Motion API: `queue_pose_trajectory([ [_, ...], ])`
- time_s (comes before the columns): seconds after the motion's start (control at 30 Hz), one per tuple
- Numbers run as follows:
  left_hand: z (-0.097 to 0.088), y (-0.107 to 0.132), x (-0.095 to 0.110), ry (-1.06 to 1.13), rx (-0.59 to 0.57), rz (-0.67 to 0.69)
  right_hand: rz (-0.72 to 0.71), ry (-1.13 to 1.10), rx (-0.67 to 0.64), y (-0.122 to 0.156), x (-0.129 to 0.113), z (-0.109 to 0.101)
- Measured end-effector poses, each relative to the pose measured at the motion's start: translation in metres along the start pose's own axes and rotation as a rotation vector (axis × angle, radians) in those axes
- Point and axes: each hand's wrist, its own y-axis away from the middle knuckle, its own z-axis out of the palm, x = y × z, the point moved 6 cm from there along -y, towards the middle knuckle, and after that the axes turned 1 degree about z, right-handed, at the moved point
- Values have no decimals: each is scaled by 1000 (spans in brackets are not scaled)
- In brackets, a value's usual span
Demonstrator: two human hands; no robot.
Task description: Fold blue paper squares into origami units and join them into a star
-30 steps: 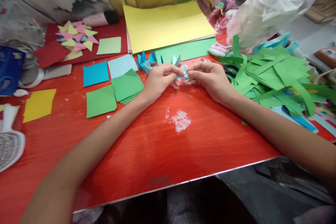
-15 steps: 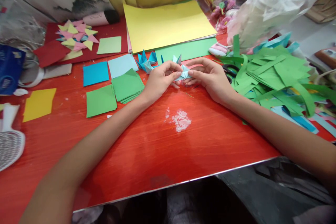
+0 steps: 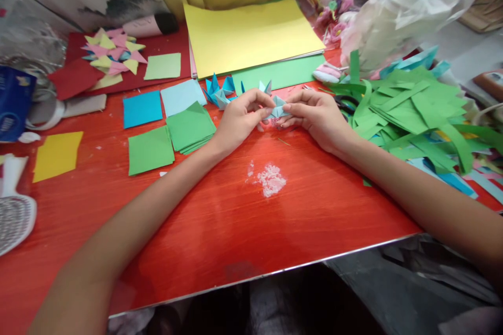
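Observation:
A small folded light blue paper piece [image 3: 278, 108] is pinched between both hands just above the red table [image 3: 220, 220]. My left hand [image 3: 240, 119] grips its left end with thumb and fingers closed. My right hand [image 3: 314, 115] grips its right end, fingers curled. Several folded blue paper pieces [image 3: 220, 90] lie just behind my left hand. A stack of green paper squares [image 3: 190, 127] sits to its left.
Large yellow [image 3: 251, 34] and green sheets lie at the back. A heap of green paper strips [image 3: 412, 115] fills the right, with scissors [image 3: 346, 103] at its edge. Blue [image 3: 142, 108], light blue, yellow [image 3: 58, 155] squares and a star of paper triangles [image 3: 112, 52] lie left. A white patch [image 3: 271, 179] marks the table.
Both hands stay on the light blue piece and have shifted their fingers slightly, turning and pressing it. Nothing else has moved.

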Motion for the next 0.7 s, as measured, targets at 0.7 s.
queue_pose_trajectory([
  [0.7, -3, -2, -6, -112, -4, -15, -50, 92, -44, 2, -2, 4],
])
